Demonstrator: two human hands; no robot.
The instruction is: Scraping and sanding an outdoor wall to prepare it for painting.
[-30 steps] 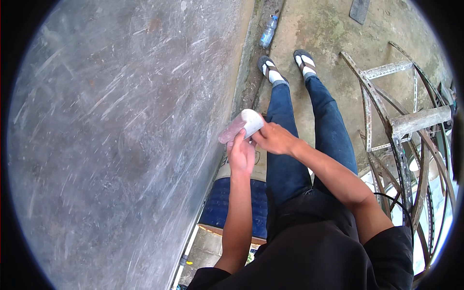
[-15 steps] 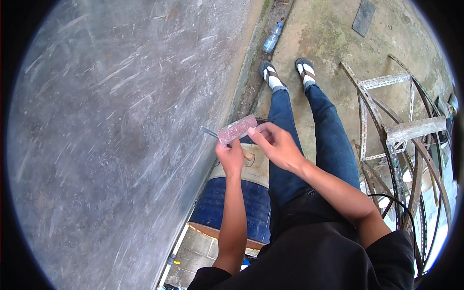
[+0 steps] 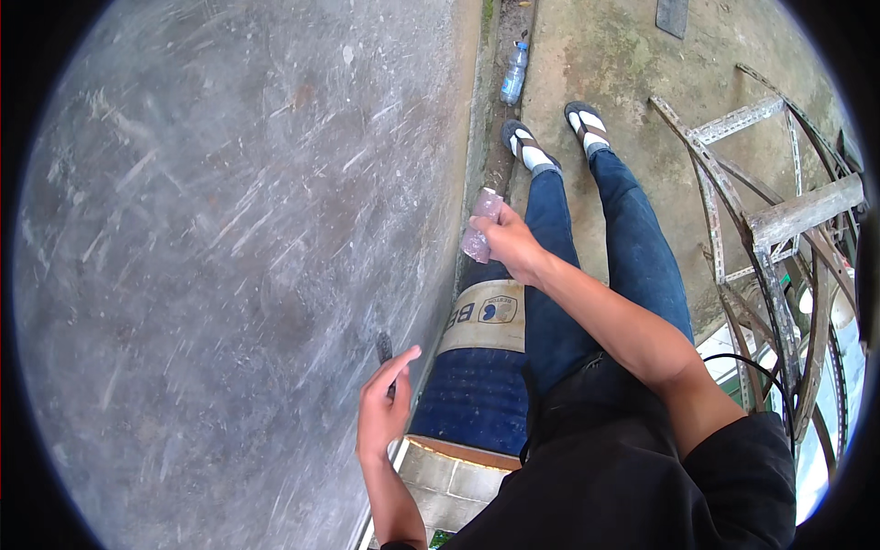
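Grey, streaked wall (image 3: 247,229): occupies the left side of the view. Perforated frame (image 3: 708,171): stands at the right, with a board across it. Blue and cream drum (image 3: 469,396): positioned between the wall and the person's legs (image 3: 554,238). Right hand (image 3: 511,246): thumb and fingers pinch a curled sheet. Left hand (image 3: 385,403): fingers bent around a dark strip, close to the wall. Curled sheet (image 3: 475,245): pink with white flecks, held beside the wall beyond the drum's cream band. Dark strip (image 3: 384,346): narrow, partly hidden by the fingers.
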